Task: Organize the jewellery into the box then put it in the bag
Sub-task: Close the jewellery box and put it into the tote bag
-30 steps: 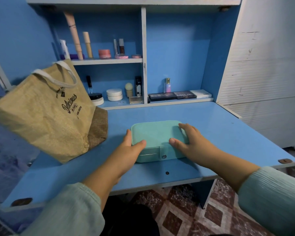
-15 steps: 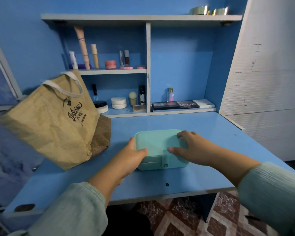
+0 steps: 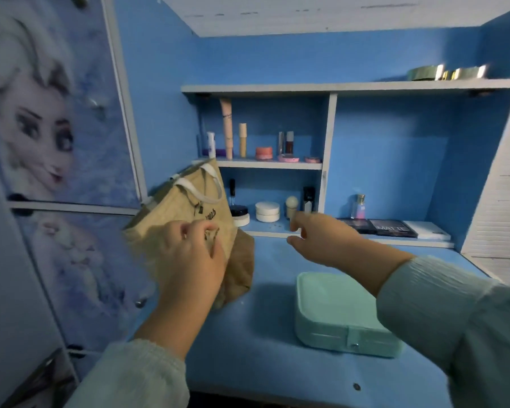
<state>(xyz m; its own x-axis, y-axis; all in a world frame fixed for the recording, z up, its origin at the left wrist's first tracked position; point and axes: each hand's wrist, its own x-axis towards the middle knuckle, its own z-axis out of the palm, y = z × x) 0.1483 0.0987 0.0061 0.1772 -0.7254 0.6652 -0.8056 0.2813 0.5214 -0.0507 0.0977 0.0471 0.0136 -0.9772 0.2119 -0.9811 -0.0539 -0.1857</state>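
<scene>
box (image 3: 343, 315): the mint jewellery case lies flat on the blue bench (image 3: 265, 357), near and to the right, lid down, its small front tab facing me. neither of my hands is on it.
bag (image 3: 186, 219): the tan woven tote stands at the far left of the bench, leaning, white handles up, well apart from the box.
left hand (image 3: 193, 254): my fingers are curled into the bag's front panel, gripping the cloth just below the printed lettering.
right hand (image 3: 321, 237): in the air above the bench, between bag and box, fingers loosely spread and holding nothing, pointing left toward the bag.
step, as i judge it: the box looks packed and closed, so what is left is opening the bag's mouth and dropping the box in.
how the box will handle: a stiff shell with rounded, smooth corners; probably light but a little slippery. i would take it by the two short sides, tab kept shut, and hold it level so nothing inside shifts.
how the bag will handle: soft and floppy, it will sag unless i hold the rim or a handle; its mouth needs spreading wide for the box.
behind: shelves (image 3: 270, 164) with cosmetics, not part of this.
</scene>
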